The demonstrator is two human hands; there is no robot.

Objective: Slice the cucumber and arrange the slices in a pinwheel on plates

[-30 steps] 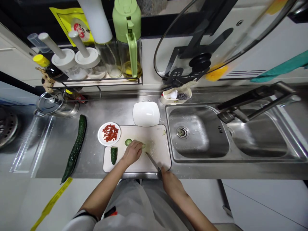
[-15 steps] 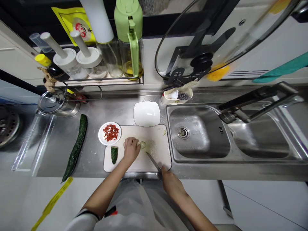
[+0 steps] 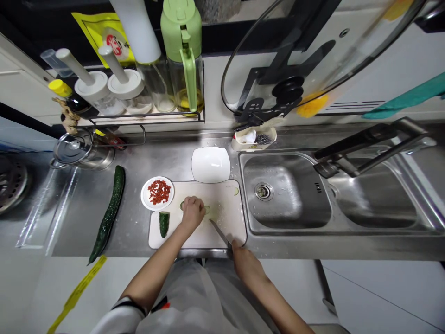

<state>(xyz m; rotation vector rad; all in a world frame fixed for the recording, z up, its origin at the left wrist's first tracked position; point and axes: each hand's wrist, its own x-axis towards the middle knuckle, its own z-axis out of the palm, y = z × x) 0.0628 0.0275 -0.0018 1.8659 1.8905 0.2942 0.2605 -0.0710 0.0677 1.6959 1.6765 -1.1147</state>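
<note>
Over the middle of the white cutting board (image 3: 225,204), my left hand (image 3: 193,214) is closed, its fingers bunched downward. What its fingertips hold, if anything, is hidden under them. A pale green cucumber slice (image 3: 207,209) lies right beside the fingers, and another slice (image 3: 181,205) peeks out on the hand's left. My right hand (image 3: 247,264) grips a knife (image 3: 219,232) by the handle at the board's front right edge; the blade points up and left, close to the board. A cut cucumber piece (image 3: 164,224) lies at the board's left, and a thin slice (image 3: 236,191) near its upper right corner.
A white plate of chopped red bits (image 3: 158,202) overlaps the board's upper left corner. Behind stands a white square dish (image 3: 210,162). A whole cucumber (image 3: 111,208) lies left on the steel counter. The double sink (image 3: 285,190) is right, under a faucet (image 3: 351,146).
My left hand has shifted slightly right over the board toward the slice at its fingertips, uncovering a slice on its left. My right hand and the knife stay nearly still.
</note>
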